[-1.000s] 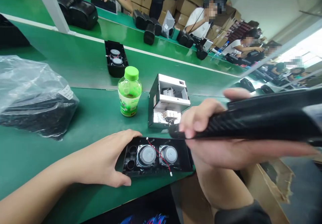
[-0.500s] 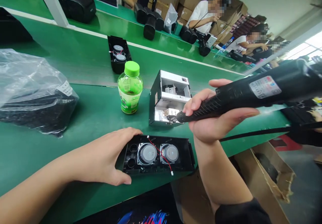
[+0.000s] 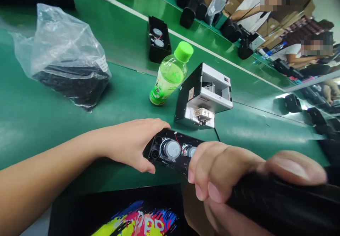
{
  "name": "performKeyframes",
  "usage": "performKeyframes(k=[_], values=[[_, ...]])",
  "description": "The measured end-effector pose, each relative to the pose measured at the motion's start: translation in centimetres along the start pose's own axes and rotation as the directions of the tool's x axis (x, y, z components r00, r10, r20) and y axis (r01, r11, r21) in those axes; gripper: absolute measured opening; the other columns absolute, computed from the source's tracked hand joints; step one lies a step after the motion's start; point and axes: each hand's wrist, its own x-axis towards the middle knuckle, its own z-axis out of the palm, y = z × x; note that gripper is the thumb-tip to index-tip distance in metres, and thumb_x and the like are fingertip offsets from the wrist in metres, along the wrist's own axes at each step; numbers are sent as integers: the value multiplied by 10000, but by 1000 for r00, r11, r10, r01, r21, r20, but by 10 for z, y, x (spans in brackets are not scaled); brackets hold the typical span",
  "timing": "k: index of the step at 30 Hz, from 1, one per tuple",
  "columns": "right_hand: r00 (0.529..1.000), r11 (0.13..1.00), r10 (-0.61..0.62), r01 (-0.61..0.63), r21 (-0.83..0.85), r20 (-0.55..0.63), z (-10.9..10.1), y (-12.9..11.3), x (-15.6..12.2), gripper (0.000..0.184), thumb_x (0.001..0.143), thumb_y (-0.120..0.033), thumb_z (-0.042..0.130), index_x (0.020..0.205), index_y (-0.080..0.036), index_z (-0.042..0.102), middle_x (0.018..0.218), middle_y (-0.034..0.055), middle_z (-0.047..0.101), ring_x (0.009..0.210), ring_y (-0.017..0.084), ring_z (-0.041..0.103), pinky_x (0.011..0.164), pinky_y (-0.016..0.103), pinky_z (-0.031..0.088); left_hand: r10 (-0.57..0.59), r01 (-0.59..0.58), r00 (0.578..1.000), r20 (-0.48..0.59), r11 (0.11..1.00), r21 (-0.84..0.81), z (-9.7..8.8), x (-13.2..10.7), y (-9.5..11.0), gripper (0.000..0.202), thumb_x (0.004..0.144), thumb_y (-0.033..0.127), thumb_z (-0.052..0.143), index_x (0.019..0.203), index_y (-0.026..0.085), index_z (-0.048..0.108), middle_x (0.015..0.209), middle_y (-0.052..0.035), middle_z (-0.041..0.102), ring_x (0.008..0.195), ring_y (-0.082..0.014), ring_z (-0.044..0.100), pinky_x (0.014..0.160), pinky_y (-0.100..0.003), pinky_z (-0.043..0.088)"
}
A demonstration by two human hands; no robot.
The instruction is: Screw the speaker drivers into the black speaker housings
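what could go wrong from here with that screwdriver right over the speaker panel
The black electric screwdriver in the right hand appears to be over the black plastic speaker panel, so a slip could damage a round metal-centred speaker or the thin red wire. It could also catch the left hand steadying the panel. The panel sits near the front edge of the green bench, so a knock might send it over.

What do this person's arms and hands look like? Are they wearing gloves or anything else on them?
Both hands are bare. The left hand and the slim, bare left forearm show no glove, sleeve, watch or ring. The right hand shows no glove either. A black garment with a multicoloured print appears below them, probably the person's shirt.
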Motion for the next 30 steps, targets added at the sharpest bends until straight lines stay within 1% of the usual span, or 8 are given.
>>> performKeyframes(k=[6,9,13,17,22,25,28,30], values=[[973,985,3,37,168,-231,21,27,10,284,1306,-572,660,1372,-520,932,740,-39,740,568,226,730,658,426,730,14,-14,1000,5,1000,8,-1,2,3,1036,751,503,1160,1616,264,643,1523,-118,839,1390,-406,835,1149,-473,651],[973,980,55,-10,197,-223,24,29,8,208,1270,-542,755,1340,-490,944,763,-35,763,596,227,738,694,433,741,11,-11,1000,13,1000,1,-2,3,5,1001,743,471,1164,1577,261,652,1513,-118,838,1381,-404,831,1111,-459,639],[986,989,-5,29,142,-166,25,33,8,292,1315,-541,643,1298,-466,924,736,-29,765,577,234,722,654,440,726,-2,2,1000,21,1000,7,-3,4,6,987,734,444,1166,1562,267,660,1511,-109,837,1371,-398,830,1089,-449,627],[967,990,-32,66,125,-252,35,39,8,270,1301,-574,675,1324,-486,929,686,-47,698,520,225,638,600,422,677,2,-2,1000,21,1000,19,-2,4,6,1031,726,465,1169,1594,264,650,1550,-116,827,1408,-409,818,1116,-469,630],[987,988,-23,47,148,-161,31,39,7,269,1312,-552,660,1342,-484,919,719,-40,720,551,228,693,602,412,698,9,-9,1000,17,1000,26,-2,5,7,1006,727,473,1169,1570,269,661,1540,-114,841,1381,-406,832,1087,-469,632],[994,989,0,16,144,-106,21,36,9,276,1326,-431,635,1252,-440,901,739,-23,750,606,238,745,649,421,721,6,-7,1000,20,999,36,-2,6,7,1039,722,469,1181,1597,260,660,1534,-116,848,1388,-408,836,1094,-469,632],[998,995,44,-49,92,53,15,35,13,139,1208,-488,841,1142,-379,896,788,30,772,712,296,807,695,486,753,16,-17,1000,12,999,44,-2,6,7,1026,728,494,1190,1582,279,663,1525,-109,855,1395,-409,843,1085,-456,633],[987,996,68,-75,48,145,14,36,12,254,1078,-601,976,1081,-362,892,834,59,785,783,335,833,715,525,769,28,-29,1000,8,998,49,-2,7,6,1012,729,498,1197,1566,291,668,1525,-100,857,1409,-407,843,1087,-453,635]])
